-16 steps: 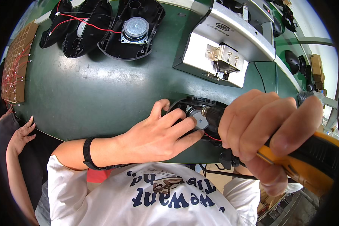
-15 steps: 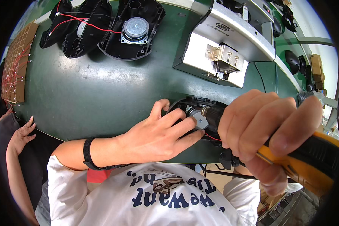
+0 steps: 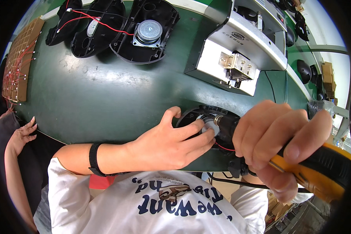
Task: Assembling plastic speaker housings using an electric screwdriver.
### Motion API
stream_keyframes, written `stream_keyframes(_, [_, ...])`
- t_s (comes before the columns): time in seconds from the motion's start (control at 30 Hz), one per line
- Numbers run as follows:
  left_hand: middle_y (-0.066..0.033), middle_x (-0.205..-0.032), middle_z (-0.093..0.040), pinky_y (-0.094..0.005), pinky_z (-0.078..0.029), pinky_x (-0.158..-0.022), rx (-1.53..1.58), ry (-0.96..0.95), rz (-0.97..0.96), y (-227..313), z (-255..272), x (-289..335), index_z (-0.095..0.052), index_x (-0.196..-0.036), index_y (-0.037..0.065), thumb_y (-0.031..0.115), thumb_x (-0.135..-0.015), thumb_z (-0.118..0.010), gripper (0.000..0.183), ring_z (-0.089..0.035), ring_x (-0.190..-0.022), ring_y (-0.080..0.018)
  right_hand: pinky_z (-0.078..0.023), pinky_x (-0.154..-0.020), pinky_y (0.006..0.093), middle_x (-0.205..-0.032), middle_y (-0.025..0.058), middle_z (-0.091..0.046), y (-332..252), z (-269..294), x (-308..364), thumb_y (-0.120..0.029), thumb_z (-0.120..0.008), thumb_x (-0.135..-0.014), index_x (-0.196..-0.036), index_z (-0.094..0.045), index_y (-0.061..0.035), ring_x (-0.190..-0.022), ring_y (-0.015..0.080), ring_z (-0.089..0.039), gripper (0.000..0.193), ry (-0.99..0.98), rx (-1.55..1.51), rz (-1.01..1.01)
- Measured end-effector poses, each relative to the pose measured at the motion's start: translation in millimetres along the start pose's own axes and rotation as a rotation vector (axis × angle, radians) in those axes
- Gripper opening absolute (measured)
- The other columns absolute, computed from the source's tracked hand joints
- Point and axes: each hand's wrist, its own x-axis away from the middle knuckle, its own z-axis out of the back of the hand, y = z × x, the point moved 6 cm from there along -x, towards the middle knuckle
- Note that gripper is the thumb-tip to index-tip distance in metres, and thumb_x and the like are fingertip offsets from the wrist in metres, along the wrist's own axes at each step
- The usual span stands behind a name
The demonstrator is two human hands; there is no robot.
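A round metal speaker [image 3: 211, 127] sits in a black plastic housing [image 3: 188, 116] on the bench in front of me, a red wire running beside it. My left hand [image 3: 164, 145] rests over the near left side, its fingers bent and closed around the speaker's edge. In my right hand [image 3: 278, 142] is a yellow and black electric screwdriver [image 3: 319, 171], fist wrapped round its body. The tool points left, its metal nose at the speaker's rim. My hands and the tool hide much of the housing, and I cannot make out a screw.
At the back left lie black housings [image 3: 91, 41], one with a speaker [image 3: 149, 32] joined by red wires. A metal machine [image 3: 222, 58] stands at the back right. A cardboard divider tray [image 3: 24, 58] with wires is far left, near another person's hand [image 3: 21, 134].
The whole view has shifted slightly. My left fingers have curled a little closer over the speaker, while the screwdriver's nose stays at its rim.
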Motion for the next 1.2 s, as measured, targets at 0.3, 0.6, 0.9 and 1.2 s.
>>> stream_keyframes(0.3, [-0.0082, -0.135, -0.065, -0.0528, -0.050, -0.088, -0.050, 0.040, 0.016, 7, -2, 1, -0.072, -0.113, 0.009, 0.026, -0.090, -0.062, 0.031, -0.057, -0.120, -0.0208, -0.052, -0.043, 0.0291, -0.060, 0.0007, -0.059, 3, -7, -1, -0.022, -0.080, -0.090, -0.115, -0.043, -0.0127, -0.040, 0.0129, -0.056, 0.046, -0.013, 0.084, 0.052])
stream_keyframes(0.6, [-0.0094, -0.133, -0.067, -0.0555, -0.052, -0.088, -0.082, 0.018, 0.028, 9, 0, -2, -0.072, -0.112, 0.008, 0.027, -0.089, -0.061, 0.031, -0.058, -0.117, -0.0216, -0.053, -0.047, 0.0316, -0.057, -0.0014, -0.057, 1, -12, -7, -0.017, -0.081, -0.087, -0.118, -0.043, -0.0129, -0.040, 0.0140, -0.055, 0.049, -0.045, 0.143, -0.043])
stream_keyframes(0.9, [-0.0097, -0.131, -0.068, -0.0576, -0.052, -0.089, -0.130, -0.043, 0.031, 13, 2, -5, -0.074, -0.110, 0.008, 0.030, -0.087, -0.062, 0.034, -0.058, -0.115, -0.0237, -0.053, -0.049, 0.0323, -0.059, -0.0011, -0.058, -3, -14, -8, -0.014, -0.080, -0.086, -0.118, -0.043, -0.0123, -0.043, 0.0147, -0.055, 0.049, -0.104, 0.143, -0.077])
stream_keyframes(1.2, [-0.0102, -0.130, -0.067, -0.0586, -0.052, -0.090, -0.125, -0.090, 0.015, 14, 3, -5, -0.073, -0.111, 0.007, 0.030, -0.087, -0.062, 0.035, -0.056, -0.112, -0.0242, -0.052, -0.050, 0.0325, -0.063, 0.0001, -0.059, 3, -19, -12, -0.011, -0.079, -0.084, -0.116, -0.044, -0.0114, -0.046, 0.0154, -0.056, 0.047, -0.175, 0.122, -0.105])
